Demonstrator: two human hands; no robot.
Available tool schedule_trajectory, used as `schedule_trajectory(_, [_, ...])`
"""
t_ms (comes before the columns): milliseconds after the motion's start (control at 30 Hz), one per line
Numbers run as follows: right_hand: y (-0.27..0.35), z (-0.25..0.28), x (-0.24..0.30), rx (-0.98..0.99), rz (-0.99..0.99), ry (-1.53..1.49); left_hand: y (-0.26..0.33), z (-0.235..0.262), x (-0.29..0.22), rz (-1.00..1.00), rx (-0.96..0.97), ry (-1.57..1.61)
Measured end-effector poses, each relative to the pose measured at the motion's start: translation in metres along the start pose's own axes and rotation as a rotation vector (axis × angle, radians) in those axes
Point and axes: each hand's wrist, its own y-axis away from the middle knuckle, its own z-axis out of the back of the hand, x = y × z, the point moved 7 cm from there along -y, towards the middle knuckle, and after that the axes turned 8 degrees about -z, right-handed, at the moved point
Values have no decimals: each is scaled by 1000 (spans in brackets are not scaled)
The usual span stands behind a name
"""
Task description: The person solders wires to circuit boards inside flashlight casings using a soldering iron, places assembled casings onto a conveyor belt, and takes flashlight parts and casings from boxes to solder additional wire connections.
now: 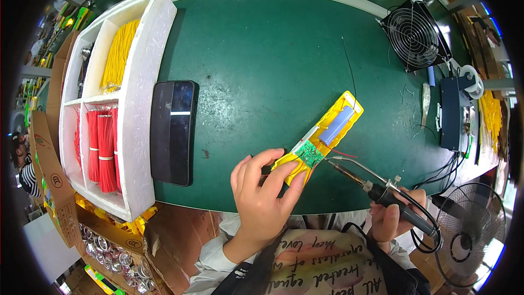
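the left hand (265,190) has fingers closed on the yellow casing (342,134), over the worktop (245,49). the right hand (388,223) has fingers wrapped around the soldering iron (386,196), tip near the green board (311,154).

The left hand (263,192) holds a yellow case (349,100), the right hand (388,219) an iron (381,194) near the green board (310,154) inside.

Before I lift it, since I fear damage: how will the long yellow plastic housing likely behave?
The housing is probably stiff: its long rims look straight. The smooth blue cylinder seated inside likely makes the far end heavier. The thin red wire near the green circuit board looks floppy and might snag.
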Motion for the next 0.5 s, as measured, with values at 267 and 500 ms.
schedule_trajectory(267, [4, 23, -4, -59, 20, -95, 2, 1, -4, -69, -87, -37])
schedule_trajectory(500, [-12, 56, -3, -306, 105, -163, -40, -5, -40, -123, 235, -223])
